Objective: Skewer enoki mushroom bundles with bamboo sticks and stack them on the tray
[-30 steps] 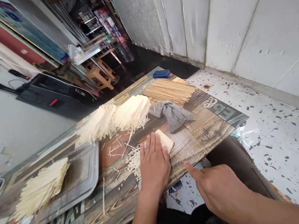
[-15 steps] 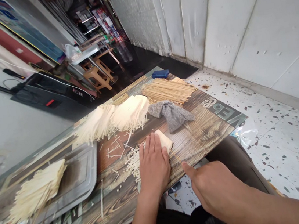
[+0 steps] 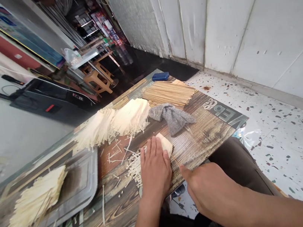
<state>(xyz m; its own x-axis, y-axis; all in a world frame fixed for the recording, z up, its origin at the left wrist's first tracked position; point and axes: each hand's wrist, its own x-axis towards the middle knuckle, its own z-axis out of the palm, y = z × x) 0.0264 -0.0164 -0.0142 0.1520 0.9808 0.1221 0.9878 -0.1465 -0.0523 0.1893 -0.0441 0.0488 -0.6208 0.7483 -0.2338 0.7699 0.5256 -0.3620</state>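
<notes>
My left hand [image 3: 156,163] lies flat, fingers stretched, on a bunch of enoki mushrooms [image 3: 134,167] at the table's near edge. The pale cut base [image 3: 166,145] of the bunch shows beyond my fingertips; the middle is covered by the hand. Closed round a thin bamboo skewer [image 3: 175,160], my right hand [image 3: 206,184] is just right of the bunch with its index finger along the stick. The skewer's far end meets the base of the bunch; whether it is inside I cannot tell. A grey cloth [image 3: 173,118] lies crumpled behind the bunch.
Flattened enoki bunches [image 3: 131,116] lie at the table's far side, beside a pile of bamboo skewers [image 3: 168,93] and a blue box [image 3: 160,76]. On the left, a grey tray [image 3: 89,182] bears skewered enoki [image 3: 40,195]. Loose mushroom stems [image 3: 117,150] are scattered on the wooden-patterned table.
My right hand has moved slightly left, closer to the bunch, and less of the skewer shows between them. My left hand stays pressed on the enoki. The view has shifted a little.
</notes>
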